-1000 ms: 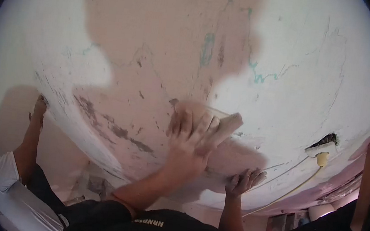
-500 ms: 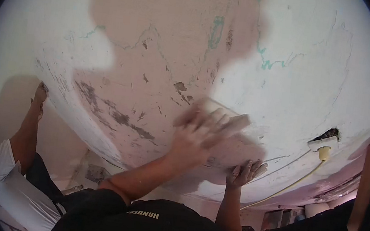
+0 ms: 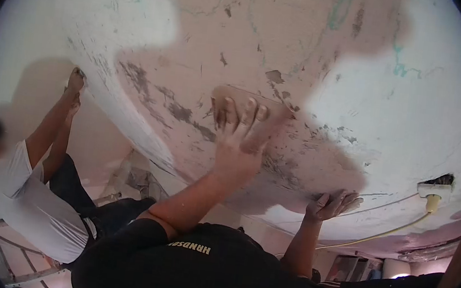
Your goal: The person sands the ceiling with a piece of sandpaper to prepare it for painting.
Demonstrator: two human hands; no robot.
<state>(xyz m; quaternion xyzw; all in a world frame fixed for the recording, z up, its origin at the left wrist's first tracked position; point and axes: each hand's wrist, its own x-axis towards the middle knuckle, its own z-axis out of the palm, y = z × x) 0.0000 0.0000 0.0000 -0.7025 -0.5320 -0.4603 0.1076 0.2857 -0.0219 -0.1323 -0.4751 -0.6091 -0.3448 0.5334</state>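
My left hand [image 3: 240, 136] is closed on a flat, brownish board [image 3: 266, 126], its fingers spread over the back. The board lies against the patchy wall [image 3: 356, 90], over the pink-brown area beside dark scraped marks. Lower and to the right, my right hand [image 3: 334, 206] is open, with fingers extended near the lower edge of the wall patch. Nothing shows in it, and pale dust coats its fingers.
A person in a white shirt [image 3: 43, 214] reaches up to the wall at the left, near a metal ladder [image 3: 13, 258]. A socket [image 3: 425, 190] with a yellow plug and cable sits below a hole at right. Another person's arm [image 3: 454, 272] is at the right edge.
My left hand and the board have moved up and left along the wall. The view has shifted, so the socket and my right hand appear further right.
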